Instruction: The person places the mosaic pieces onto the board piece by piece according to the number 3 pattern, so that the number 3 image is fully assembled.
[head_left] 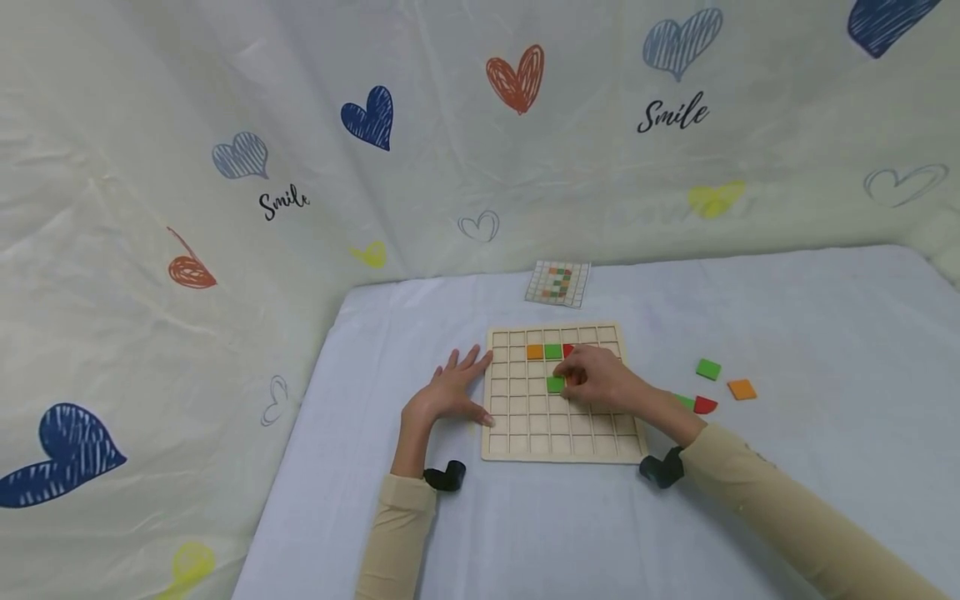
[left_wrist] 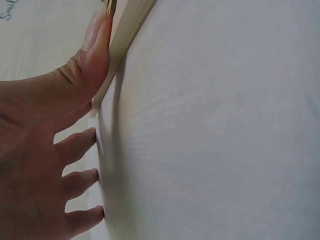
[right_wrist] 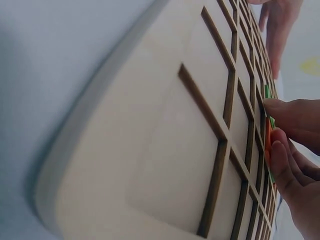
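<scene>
Support: white cloth-covered table point(head_left: 555, 533). Directly on it I note: wooden grid board point(head_left: 517, 424), flat, just right of my left hand point(head_left: 448, 393) and beneath my right hand point(head_left: 600, 381). Printed card point(head_left: 558, 284) ahead of both hands, past the board's far edge. Loose, right of my right hand: green tile point(head_left: 708, 369), orange tile point(head_left: 742, 389) farther out. Beside my right wrist: red tile point(head_left: 705, 405), second green tile point(head_left: 686, 402), partly hidden.
</scene>
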